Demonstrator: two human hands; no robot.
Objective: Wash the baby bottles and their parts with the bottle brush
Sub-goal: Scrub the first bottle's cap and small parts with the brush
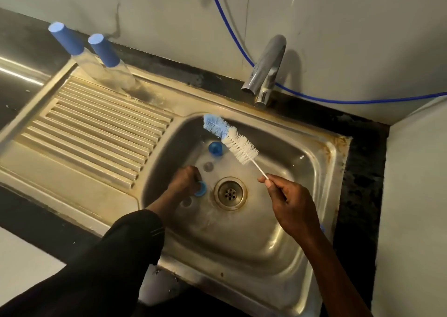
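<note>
Right hand (287, 195) pinches the bottle brush (229, 139) handle over the sink (278, 244), while left hand (185, 180) grips a blue ring (200, 188) near the drain (230, 193).

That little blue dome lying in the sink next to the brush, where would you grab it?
Pinch the blue dome across its sides, low near the base, coming from above. Its rounded top faces up and would likely slip out of a higher pinch. The bottle brush hangs close on its right, so lean in from the left.
</note>
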